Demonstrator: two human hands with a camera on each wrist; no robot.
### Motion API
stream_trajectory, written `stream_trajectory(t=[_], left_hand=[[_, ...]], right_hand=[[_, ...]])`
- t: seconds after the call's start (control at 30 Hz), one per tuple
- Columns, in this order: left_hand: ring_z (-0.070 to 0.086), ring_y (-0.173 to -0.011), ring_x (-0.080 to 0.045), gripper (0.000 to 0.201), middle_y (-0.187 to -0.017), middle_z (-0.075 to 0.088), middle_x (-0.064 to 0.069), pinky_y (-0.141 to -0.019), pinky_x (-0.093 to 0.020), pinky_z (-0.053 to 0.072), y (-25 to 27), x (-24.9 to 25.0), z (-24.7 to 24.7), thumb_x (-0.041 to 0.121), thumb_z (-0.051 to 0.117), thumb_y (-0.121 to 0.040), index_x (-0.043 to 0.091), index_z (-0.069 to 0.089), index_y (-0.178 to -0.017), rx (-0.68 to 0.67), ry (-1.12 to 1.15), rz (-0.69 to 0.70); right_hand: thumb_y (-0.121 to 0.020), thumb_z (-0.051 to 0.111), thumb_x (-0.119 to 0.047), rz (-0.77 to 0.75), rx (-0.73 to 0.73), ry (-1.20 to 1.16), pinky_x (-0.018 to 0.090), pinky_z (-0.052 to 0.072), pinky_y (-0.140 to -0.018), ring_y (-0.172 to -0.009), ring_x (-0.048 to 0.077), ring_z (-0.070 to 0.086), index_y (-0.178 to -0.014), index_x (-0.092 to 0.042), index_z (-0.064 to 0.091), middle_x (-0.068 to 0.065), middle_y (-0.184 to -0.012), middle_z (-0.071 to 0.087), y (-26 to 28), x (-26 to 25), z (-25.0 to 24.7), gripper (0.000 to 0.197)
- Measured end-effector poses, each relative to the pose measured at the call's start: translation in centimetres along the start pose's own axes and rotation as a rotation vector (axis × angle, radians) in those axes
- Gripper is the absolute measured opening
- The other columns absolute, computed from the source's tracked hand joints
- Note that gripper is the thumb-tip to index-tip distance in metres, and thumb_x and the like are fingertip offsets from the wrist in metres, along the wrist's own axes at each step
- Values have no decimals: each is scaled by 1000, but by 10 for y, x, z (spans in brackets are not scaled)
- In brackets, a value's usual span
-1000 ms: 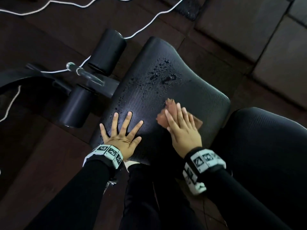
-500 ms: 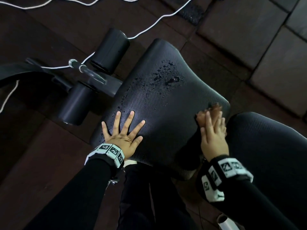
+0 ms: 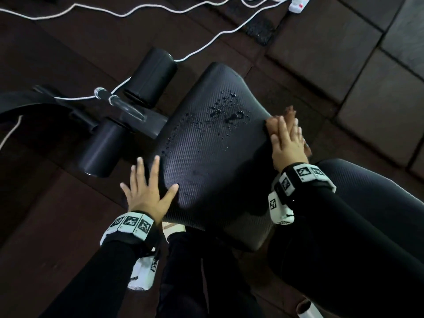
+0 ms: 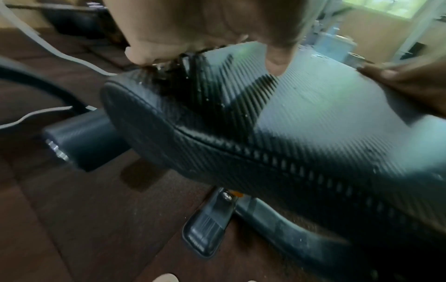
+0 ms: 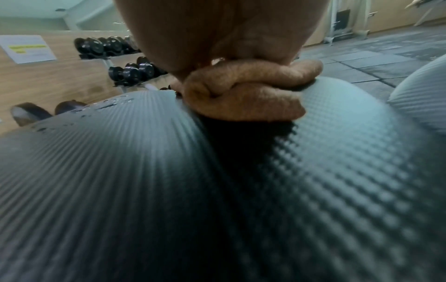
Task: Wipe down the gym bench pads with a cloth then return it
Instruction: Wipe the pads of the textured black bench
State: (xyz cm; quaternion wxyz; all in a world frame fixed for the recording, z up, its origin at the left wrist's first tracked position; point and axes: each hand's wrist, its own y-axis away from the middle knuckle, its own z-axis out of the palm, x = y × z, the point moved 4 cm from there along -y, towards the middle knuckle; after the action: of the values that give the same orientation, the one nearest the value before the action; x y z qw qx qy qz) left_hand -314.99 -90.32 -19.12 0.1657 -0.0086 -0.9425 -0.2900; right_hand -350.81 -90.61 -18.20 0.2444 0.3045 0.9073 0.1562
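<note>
Your right hand [image 3: 289, 143] lies with straight, closed-together fingers pressing the cloth [image 3: 273, 125] flat against the right edge of the seat pad [image 3: 206, 161]. Nothing is curled round the cloth; it is held only by downward pressure. In the right wrist view the cloth [image 5: 246, 95] shows as a bunched tan roll under the palm, sitting on the rounded rim of the pad [image 5: 144, 181]. Only its far end and left edge show past your fingers in the head view.

Your left hand [image 3: 148, 191] has its fingers spread wide and straight. It rests on the near left corner of the pad, with the thumb on the top surface and the outer fingers reaching past the left edge. In the left wrist view two fingertips [image 4: 142, 53] touch the pad [image 4: 289, 118]. It holds nothing.

Water drops [image 3: 226, 112] lie on the far half of the pad, just left of the cloth. The near half of the pad looks dry.

The back pad [image 3: 367, 203] lies to the right of the seat pad, under your right forearm. Two foam rollers [image 3: 151, 74] sit left of the seat on a metal bar [image 3: 121, 104]. A white cable [image 3: 206, 44] runs across the floor [image 3: 57, 214] to a power strip [image 3: 300, 4]. Dumbbells [image 5: 115, 57] sit on a rack in the right wrist view.
</note>
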Motion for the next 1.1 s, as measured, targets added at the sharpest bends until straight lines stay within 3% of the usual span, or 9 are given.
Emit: stream_trajectory(t=[0.07,0.2,0.33,0.5,0.67,0.77,0.9,1.0,1.1], left_hand=[[-9,-145,-22,88,-159,-13,-2,-114,-54,-6,-1,-3,4,68,43,-81,44,-11,-146,-28,27,-105],[-5,-145,-23,91,-159,-10,-1,-115,-51,-2,-4,0,8,71,43,-79,43,-11,-146,-12,0,-158],[-16,-143,-20,96,-154,-27,5,-115,-49,-7,-8,-4,10,78,38,-75,50,-31,-135,-179,-17,-192],[-21,-142,-21,97,-151,-34,3,-114,-50,-9,-8,-2,8,78,40,-75,51,-42,-120,-249,-28,-183],[-20,-142,-23,99,-151,-34,1,-113,-51,-8,-7,0,6,77,40,-77,47,-39,-128,-264,-48,-174],[-21,-142,-23,100,-151,-35,2,-113,-51,-8,-6,1,5,77,41,-76,45,-32,-137,-262,-39,-172],[-21,-142,-23,99,-150,-35,2,-113,-51,-8,-7,1,6,78,39,-76,45,-34,-135,-277,-34,-165],[-22,-142,-23,99,-149,-37,2,-113,-51,-9,-8,-1,6,79,38,-75,49,-44,-120,-286,-39,-172],[-25,-141,-22,98,-146,-41,4,-112,-51,-11,-10,-3,8,81,37,-74,53,-50,-111,-302,-26,-171]], right_hand=[[-99,36,-28,24,8,-12,41,1,-116,-145,30,0,-149,-30,10,13,-157,-4,3,7,-1,56],[-99,35,-26,-57,9,1,42,-4,-116,-145,27,-7,-149,-31,7,10,-158,-7,39,17,14,58],[-99,36,-24,-14,-18,16,45,-4,-115,-144,29,-8,-149,-30,5,10,-157,-8,64,20,30,59],[-99,35,-22,68,54,54,48,0,-114,-144,33,-3,-150,-27,9,14,-157,-6,23,-14,20,57],[-99,32,-27,80,-17,23,45,1,-115,-145,30,0,-150,-29,9,10,-158,1,-48,-81,9,55],[-98,33,-27,-27,-55,25,47,1,-115,-144,31,-1,-149,-31,9,11,-158,-2,-69,-128,16,57],[-95,42,-18,-377,-97,82,51,0,-114,-144,34,-3,-148,-31,19,11,-158,-1,-35,-166,46,59],[-94,46,-13,-560,-169,51,47,1,-114,-144,30,-2,-146,-30,23,7,-158,4,15,-146,63,60],[-94,49,-11,-640,-178,69,41,1,-114,-142,19,-4,-144,-31,19,-1,-155,3,47,-99,59,62]])
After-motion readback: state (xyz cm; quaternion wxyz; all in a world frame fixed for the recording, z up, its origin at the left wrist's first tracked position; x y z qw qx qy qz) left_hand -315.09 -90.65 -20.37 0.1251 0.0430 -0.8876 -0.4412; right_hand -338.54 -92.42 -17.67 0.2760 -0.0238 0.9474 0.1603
